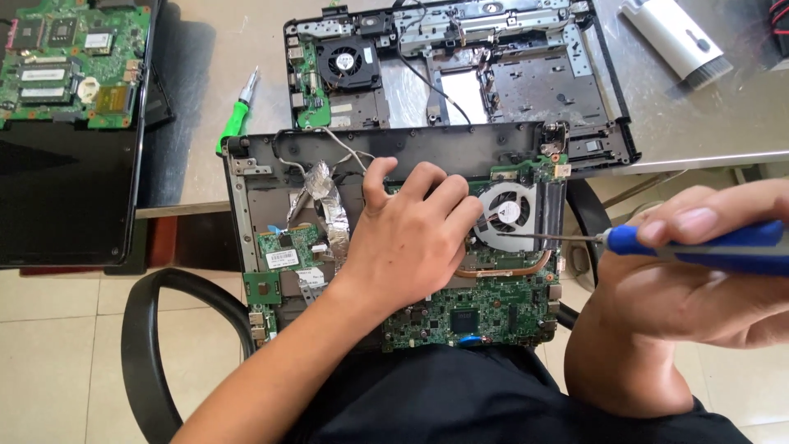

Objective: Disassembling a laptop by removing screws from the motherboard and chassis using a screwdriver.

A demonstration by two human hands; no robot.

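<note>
An opened laptop base point(246, 222) rests on my lap, leaning against the table edge. Its green motherboard point(485, 316) carries a round cooling fan point(507, 215) and a copper heat pipe point(505, 271). My left hand point(407, 238) lies flat on the board just left of the fan, fingers curled. My right hand point(699, 271) grips a blue-handled screwdriver point(723, 247) held level, its thin shaft pointing left with the tip above the fan's lower edge. Crumpled silver foil tape point(325, 197) and a small green daughter board point(288, 247) sit left of my left hand.
On the steel table point(699, 123) lies a second stripped laptop chassis point(460, 74) with its own fan. A green-handled screwdriver point(237, 115) lies left of it, a loose motherboard point(70, 57) on a black laptop at far left, a white brush point(678, 37) at top right. A black chair armrest point(144, 337) curves lower left.
</note>
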